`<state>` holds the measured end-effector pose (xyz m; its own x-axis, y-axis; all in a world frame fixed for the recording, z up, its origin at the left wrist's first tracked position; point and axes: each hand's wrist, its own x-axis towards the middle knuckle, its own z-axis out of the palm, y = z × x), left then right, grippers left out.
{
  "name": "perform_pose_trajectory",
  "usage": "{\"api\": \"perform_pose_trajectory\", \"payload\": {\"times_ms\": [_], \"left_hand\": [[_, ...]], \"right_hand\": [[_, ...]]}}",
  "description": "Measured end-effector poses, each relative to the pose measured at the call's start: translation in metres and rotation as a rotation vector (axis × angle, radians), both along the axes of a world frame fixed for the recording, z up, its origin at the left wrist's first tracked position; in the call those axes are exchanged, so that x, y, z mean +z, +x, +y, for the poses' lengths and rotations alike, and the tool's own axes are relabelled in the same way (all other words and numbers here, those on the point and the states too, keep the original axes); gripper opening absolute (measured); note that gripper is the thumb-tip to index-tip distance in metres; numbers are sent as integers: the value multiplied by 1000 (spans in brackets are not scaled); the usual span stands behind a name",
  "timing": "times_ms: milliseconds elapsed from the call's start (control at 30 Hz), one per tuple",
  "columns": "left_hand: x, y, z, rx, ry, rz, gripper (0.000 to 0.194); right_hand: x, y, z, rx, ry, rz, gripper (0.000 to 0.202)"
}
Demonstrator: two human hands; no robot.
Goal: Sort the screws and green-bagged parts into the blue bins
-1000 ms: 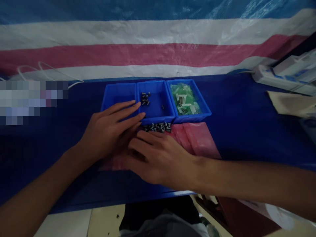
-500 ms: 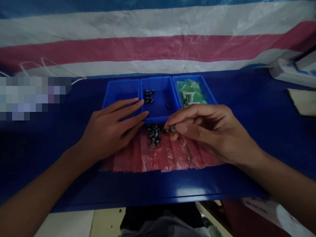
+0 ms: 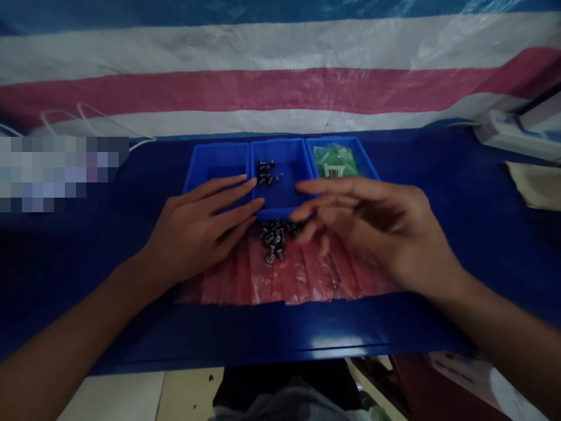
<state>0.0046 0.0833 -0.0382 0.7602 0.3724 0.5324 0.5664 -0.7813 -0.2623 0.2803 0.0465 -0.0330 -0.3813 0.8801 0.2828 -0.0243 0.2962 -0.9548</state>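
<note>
My left hand (image 3: 199, 225) lies open with its fingers stretched over the front of the left blue bin (image 3: 190, 161), fingertips at the edge of the middle bin (image 3: 283, 214). Inside the middle bin sits a small cluster of black screws (image 3: 265, 173). More screws (image 3: 274, 237) are heaped just in front of that bin, on red plastic bags (image 3: 263, 286). My right hand (image 3: 368, 219) hovers over the heap and the bin's front right corner. Its fingers are apart and somewhat blurred, and no screw shows between them.
The right blue bin (image 3: 366, 158) holds a green plastic bag (image 3: 339, 156) with silvery pieces (image 3: 333, 171). A white power strip (image 3: 512, 134) and a beige piece (image 3: 534, 184) lie at the right of the blue table (image 3: 219, 339). A white cable (image 3: 100, 120) runs at the left.
My right hand has let go of the screw it pinched, and its fingers have spread. One more screw lies in the middle bin, right of the cluster. My left hand has stayed put.
</note>
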Motion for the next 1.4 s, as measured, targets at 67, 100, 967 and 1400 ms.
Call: {"api": "perform_pose_trajectory", "payload": {"times_ms": [67, 100, 967, 1400], "left_hand": [[0, 0, 0, -18, -2, -3, 20], [0, 0, 0, -28, -1, -8, 20], [-2, -4, 0, 6, -106, -22, 27], [1, -3, 0, -7, -23, 2, 23]], "right_hand": [[-5, -3, -3, 6, 362, -297, 21], [-9, -5, -5, 28, 521, -429, 19], [-15, -16, -14, -88, 590, -365, 19], [-6, -12, -9, 31, 70, -122, 9]]}}
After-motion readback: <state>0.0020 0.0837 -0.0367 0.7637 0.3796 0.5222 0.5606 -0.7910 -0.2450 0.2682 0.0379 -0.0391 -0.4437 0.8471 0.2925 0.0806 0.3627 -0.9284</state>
